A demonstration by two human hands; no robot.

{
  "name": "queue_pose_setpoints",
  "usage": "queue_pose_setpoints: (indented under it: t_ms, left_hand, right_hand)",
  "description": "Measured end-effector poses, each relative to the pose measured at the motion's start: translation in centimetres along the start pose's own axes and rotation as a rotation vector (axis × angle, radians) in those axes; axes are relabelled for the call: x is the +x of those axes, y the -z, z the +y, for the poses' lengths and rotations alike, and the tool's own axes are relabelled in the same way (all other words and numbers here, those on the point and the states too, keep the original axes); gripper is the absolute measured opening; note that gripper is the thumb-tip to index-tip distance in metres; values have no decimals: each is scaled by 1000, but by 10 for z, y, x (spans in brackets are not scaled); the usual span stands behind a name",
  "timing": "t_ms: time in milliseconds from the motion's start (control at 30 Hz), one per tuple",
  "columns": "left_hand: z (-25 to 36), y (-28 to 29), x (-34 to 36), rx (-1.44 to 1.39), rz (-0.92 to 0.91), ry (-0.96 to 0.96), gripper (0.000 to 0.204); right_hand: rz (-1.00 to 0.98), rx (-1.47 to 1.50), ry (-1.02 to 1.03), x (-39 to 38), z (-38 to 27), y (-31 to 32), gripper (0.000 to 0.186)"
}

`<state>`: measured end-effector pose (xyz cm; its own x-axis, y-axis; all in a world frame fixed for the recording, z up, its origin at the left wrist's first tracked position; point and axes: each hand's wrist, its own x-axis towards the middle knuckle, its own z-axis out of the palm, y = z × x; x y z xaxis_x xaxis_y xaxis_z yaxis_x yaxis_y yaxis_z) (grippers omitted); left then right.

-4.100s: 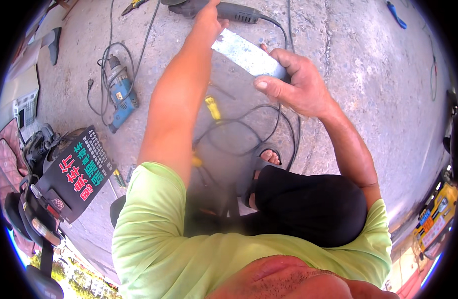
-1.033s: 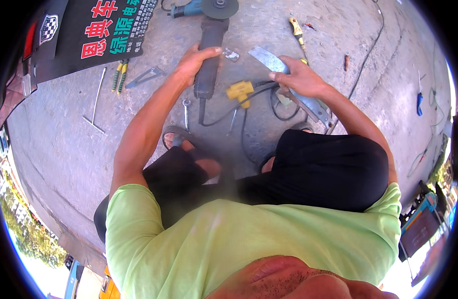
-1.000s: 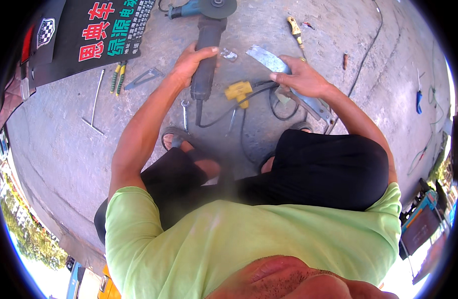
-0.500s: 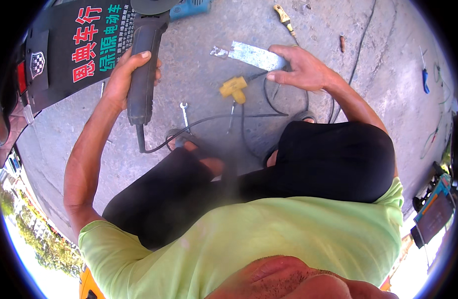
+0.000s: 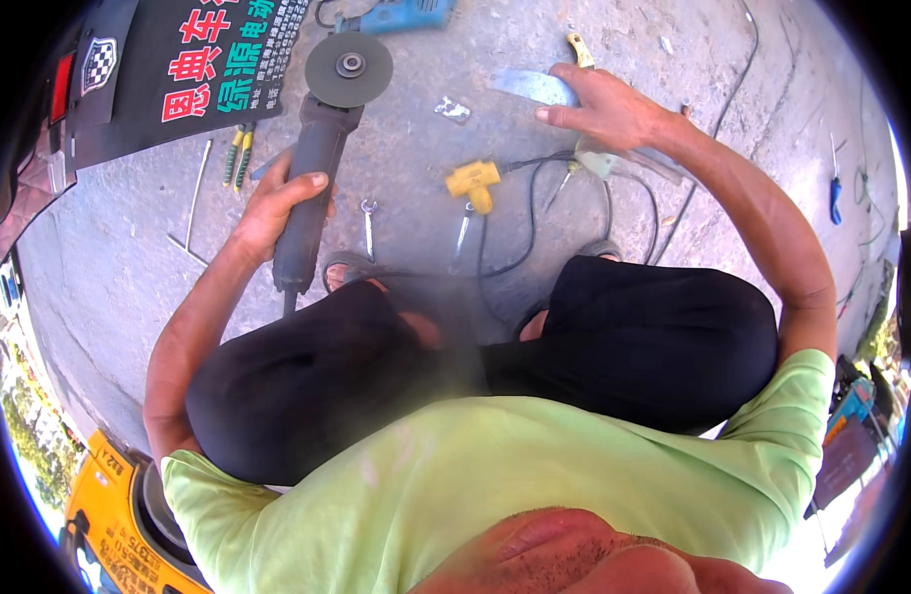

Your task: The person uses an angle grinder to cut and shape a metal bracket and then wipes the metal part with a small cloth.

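Observation:
My left hand [image 5: 277,206] is wrapped round the dark body of an angle grinder [image 5: 312,188], whose grey disc [image 5: 322,74] points away from me. In my right hand [image 5: 619,109] a pale, flat metal strip [image 5: 533,87] is pinched between thumb and fingers, its free end towards the left and slightly blurred. A ragged whitish flake [image 5: 453,109] lies on the ground between the disc and the strip. Nearer me sits a yellow T-shaped connector [image 5: 472,185] with a black cord. Under my right wrist is a pale translucent piece [image 5: 596,158], partly hidden.
A blue power tool [image 5: 406,14] lies at the far side, beside a dark printed panel [image 5: 158,99]. Pliers [image 5: 240,158], a T-shaped rod [image 5: 200,193], wrenches [image 5: 368,228] and a blue-handled screwdriver [image 5: 836,198] lie about. Black cable [image 5: 533,233] loops near my feet.
The grinder has shifted, bringing its whole disc into view. My right hand has moved slightly up and right with the metal strip, away from the flake on the ground.

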<state>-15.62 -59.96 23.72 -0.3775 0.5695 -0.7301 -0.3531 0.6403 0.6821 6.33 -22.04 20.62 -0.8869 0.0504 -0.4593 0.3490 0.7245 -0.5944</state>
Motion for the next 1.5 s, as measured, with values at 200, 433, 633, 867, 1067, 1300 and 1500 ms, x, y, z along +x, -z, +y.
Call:
queue_pose_setpoints:
  t_ms: [200, 433, 633, 867, 1067, 1300, 1500]
  left_hand:
    - [-20, 3, 9, -9, -37, -15, 65]
    - [-27, 4, 14, -24, -34, -17, 61]
    - [-21, 5, 24, -38, -65, -28, 61]
    - [-28, 47, -8, -78, 64, -52, 64]
    - [-32, -7, 41, -203, -109, -73, 70]
    - [-40, -1, 36, -281, -81, -56, 73]
    - [-16, 6, 45, -245, -42, -18, 66]
  right_hand:
    - [-179, -317, -86, 47, 14, -20, 58]
    - [-25, -444, -80, 76, 31, -52, 66]
    - [183, -567, 58, 84, 41, -70, 63]
    - [159, -493, 485, 134, 4, -85, 37]
    - [30, -375, 136, 107, 32, -122, 49]
    - [141, -339, 27, 135, -10, -154, 50]
    - [198, -220, 76, 147, 3, -146, 27]
